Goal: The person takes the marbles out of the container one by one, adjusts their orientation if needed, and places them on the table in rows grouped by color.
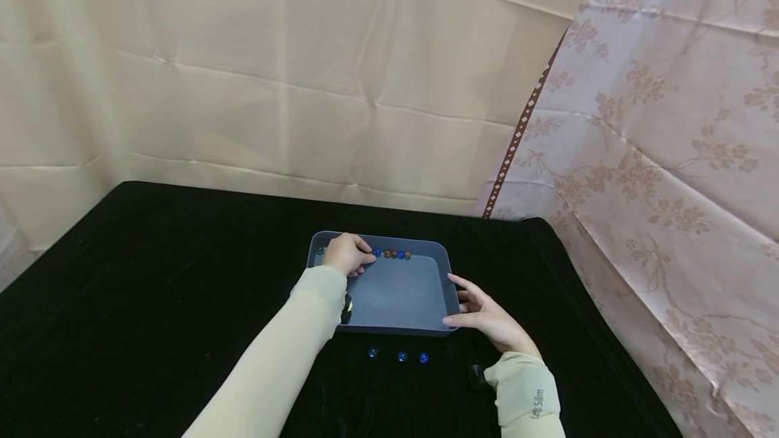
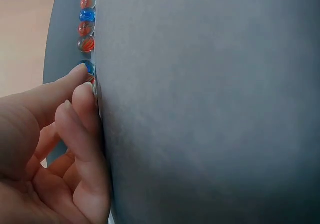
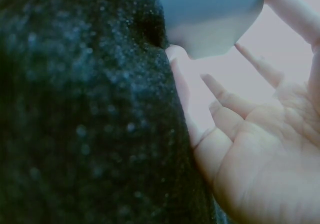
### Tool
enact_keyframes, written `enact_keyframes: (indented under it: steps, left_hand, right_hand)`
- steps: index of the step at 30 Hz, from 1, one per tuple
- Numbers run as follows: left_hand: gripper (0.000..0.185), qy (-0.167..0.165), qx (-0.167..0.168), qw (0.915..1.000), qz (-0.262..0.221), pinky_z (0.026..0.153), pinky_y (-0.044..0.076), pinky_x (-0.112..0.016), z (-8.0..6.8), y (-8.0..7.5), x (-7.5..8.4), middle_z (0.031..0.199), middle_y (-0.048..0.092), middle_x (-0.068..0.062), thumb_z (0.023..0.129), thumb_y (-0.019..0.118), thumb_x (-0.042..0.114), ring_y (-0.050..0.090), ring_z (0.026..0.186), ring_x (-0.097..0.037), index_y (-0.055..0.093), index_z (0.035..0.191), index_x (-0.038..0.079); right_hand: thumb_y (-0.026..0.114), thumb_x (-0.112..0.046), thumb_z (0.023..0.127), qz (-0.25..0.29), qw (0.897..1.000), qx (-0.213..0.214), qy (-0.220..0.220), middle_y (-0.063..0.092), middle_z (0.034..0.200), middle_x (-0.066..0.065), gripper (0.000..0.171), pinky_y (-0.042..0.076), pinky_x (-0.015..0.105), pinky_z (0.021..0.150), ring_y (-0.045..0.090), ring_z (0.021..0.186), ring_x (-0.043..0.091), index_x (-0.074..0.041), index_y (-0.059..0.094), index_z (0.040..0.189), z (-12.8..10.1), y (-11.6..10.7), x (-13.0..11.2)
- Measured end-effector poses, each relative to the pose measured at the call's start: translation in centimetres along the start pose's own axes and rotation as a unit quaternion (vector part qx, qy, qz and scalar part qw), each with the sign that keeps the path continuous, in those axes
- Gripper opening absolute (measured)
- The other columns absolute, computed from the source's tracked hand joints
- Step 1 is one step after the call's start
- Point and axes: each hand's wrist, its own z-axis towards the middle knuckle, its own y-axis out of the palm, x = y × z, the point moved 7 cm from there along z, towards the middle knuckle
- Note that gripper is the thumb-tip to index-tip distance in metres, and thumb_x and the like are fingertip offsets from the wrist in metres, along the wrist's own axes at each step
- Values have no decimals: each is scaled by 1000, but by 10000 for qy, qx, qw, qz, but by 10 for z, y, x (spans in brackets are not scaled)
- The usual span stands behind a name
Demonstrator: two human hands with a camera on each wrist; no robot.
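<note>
Where the left hand (image 1: pixel 347 253) reaches into the far left corner of the grey tray (image 1: pixel 398 296), its fingers (image 2: pixel 82 109) are curled, and thumb and fingertips close on a blue marble (image 2: pixel 88 66) at the near end of a row lying along the tray's far wall. Beyond that marble the row of marbles (image 1: pixel 394 254) runs on, red-orange and blue alternating, each touching or just beside the next; from the left wrist view four more show clearly, pressed against the wall. Right hand (image 1: pixel 487 315) sits at the tray's near right corner, fingers straight and spread, thumb along the right rim and fingertips against the outer wall near the front edge; nothing pinched, only steadying contact. Right wrist view shows the open palm (image 3: pixel 260 154) with the tray's corner (image 3: pixel 210 14) above the fingertips. Tray floor otherwise bare grey. Tray rests on a desk covered with black cloth (image 1: pixel 152 289). Three loose blue marbles (image 1: pixel 398 355) lie on the cloth just in front of the tray's near wall, apart from one another. Both forearms wear pale beige sleeves (image 1: pixel 286 357); a small dark device sits at each wrist. Behind the desk hangs creased beige fabric (image 1: pixel 274 73), and to the right a floral-patterned curtain (image 1: pixel 669 154).
</note>
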Motion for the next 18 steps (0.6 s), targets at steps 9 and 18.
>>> enact_keyframes:
  steps: [9,18]
  left_hand:
    - [17,62,2,9999,143,50,48,-20,-1,0,0,85,68,-7,87,77,23,59,58,-13,76,100,12]
    - [17,108,-33,9995,297,50,49,-21,-2,0,0,75,68,-5,88,76,25,59,57,-13,77,98,12]
  right_hand:
    - [72,-14,88,3,10000,20,28,36,147,26,81,47,41,97,57,111,28,-20,27,156,0,-1,0]
    - [72,-16,87,-58,9999,105,97,38,147,23,81,45,45,100,54,117,30,-22,29,155,0,-2,0]
